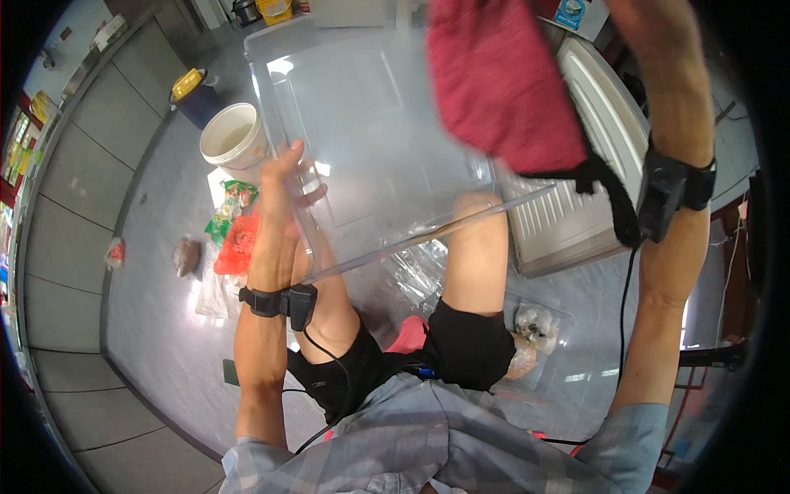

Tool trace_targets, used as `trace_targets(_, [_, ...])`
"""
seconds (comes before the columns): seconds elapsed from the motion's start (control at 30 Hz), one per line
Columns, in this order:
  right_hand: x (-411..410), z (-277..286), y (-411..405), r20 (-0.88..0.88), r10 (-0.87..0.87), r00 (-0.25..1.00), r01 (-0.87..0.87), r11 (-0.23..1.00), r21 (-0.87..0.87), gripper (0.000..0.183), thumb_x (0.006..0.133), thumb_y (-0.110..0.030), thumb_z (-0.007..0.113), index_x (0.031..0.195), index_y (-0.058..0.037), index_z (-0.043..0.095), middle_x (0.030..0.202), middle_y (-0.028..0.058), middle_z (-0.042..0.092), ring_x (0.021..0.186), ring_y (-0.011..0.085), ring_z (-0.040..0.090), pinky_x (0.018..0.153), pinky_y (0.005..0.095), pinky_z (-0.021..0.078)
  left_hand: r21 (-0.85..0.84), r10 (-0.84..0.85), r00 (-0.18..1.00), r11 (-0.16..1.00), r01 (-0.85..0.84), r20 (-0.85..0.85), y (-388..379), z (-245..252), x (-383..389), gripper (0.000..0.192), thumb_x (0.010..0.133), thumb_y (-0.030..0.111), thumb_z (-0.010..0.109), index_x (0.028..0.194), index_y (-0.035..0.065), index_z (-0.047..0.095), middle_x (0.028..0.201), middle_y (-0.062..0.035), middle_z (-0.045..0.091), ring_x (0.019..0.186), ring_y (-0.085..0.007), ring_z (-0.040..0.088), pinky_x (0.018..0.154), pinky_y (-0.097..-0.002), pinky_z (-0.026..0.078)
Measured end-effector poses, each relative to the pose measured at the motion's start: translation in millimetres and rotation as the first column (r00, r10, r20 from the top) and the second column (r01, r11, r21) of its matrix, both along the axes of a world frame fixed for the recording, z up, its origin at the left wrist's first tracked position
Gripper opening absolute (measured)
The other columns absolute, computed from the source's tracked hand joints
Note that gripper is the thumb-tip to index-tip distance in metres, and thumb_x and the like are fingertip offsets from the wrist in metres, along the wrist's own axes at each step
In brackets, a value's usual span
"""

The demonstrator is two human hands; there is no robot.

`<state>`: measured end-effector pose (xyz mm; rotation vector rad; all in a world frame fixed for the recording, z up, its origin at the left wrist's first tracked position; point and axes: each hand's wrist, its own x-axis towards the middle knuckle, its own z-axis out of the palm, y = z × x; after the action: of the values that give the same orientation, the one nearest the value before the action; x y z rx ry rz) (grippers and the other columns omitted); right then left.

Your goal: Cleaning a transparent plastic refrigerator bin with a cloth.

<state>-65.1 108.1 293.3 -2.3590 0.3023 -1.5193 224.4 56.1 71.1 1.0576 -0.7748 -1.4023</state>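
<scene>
My left hand [287,185] grips the left side wall of a clear plastic drawer [370,136], thumb outside and fingers showing through the plastic. The drawer is tilted above my knees. A dark red cloth [503,86] with black edging and a black strap hangs over its right part, blurred by motion. My right hand is out of view past the top edge; only its forearm [679,117] shows, so what it holds cannot be seen. A black band with a small device [663,194] sits on that arm, and a similar wrist device [301,305] is on the left.
A white ribbed panel [568,216] stands right of the drawer. To the left are a white bucket [231,139], a dark blue bin [200,105], a red plastic bag [237,244] and a brown packet [186,257] on the floor. Bagged items [534,333] lie beside my right thigh.
</scene>
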Motion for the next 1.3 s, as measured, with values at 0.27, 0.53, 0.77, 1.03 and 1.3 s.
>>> trace_targets(0.27, [-15,-181,-60,-0.757,-0.247,0.606,0.389,0.921,0.011,0.053,0.081,-0.009,0.075,0.131,-0.003,0.058,0.128,0.0201,0.061,0.12,0.0341,0.059,0.102,0.0403,0.0474,0.149,-0.071,0.991,0.985,0.087,-0.109,17,-27,7,0.072,0.087,0.044,0.068,0.138,0.0045,0.036,0.122,-0.0217,0.057,0.115,-0.0354,0.056,0.093,-0.0499,0.042])
trace_targets(0.53, [49,-219,-48,-0.929,-0.012,0.369,0.027,1.0,-0.003,0.063,0.084,-0.024,0.072,0.142,-0.0119,0.051,0.157,0.0139,0.035,0.145,0.0357,0.032,0.118,0.0512,0.0285,-0.006,-0.06,0.997,0.998,0.06,-0.039,25,-45,12,0.094,0.088,0.043,0.067,0.155,0.0012,0.016,0.116,-0.0175,0.06,0.108,-0.0316,0.061,0.089,-0.0476,0.045])
trace_targets(0.77, [89,-244,-72,-0.871,-0.393,0.295,-0.208,0.863,-0.46,0.059,0.084,-0.027,0.065,0.142,-0.0206,0.052,0.164,0.0018,0.025,0.153,0.0254,0.016,0.122,0.0584,0.0104,-0.272,0.03,1.0,0.962,-0.028,0.002,24,-46,14,0.088,0.084,0.036,0.073,0.148,-0.0058,0.03,0.111,-0.017,0.062,0.105,-0.0265,0.064,0.082,-0.0366,0.051])
trace_targets(1.03, [-11,-237,-126,-0.642,-0.744,0.187,0.431,0.649,-0.626,0.048,0.088,-0.015,0.059,0.134,-0.0011,0.053,0.154,0.0218,0.033,0.145,0.0334,0.032,0.109,0.0518,0.0389,-0.09,0.036,0.997,0.995,-0.029,0.075,14,-40,22,0.106,0.082,0.031,0.071,0.156,-0.0065,0.006,0.115,-0.0194,0.063,0.106,-0.0324,0.064,0.085,-0.0433,0.051])
trace_targets(1.3, [11,-205,-132,-0.788,-0.614,-0.039,0.553,0.644,-0.529,0.029,0.077,-0.011,0.071,0.1,-0.0002,0.056,0.096,0.0172,0.061,0.082,0.0382,0.068,0.066,0.0454,0.0553,0.047,0.03,1.0,0.998,-0.03,-0.006,9,-47,15,0.103,0.083,0.03,0.07,0.156,-0.0044,0.006,0.112,-0.0182,0.064,0.104,-0.031,0.064,0.084,-0.0473,0.05])
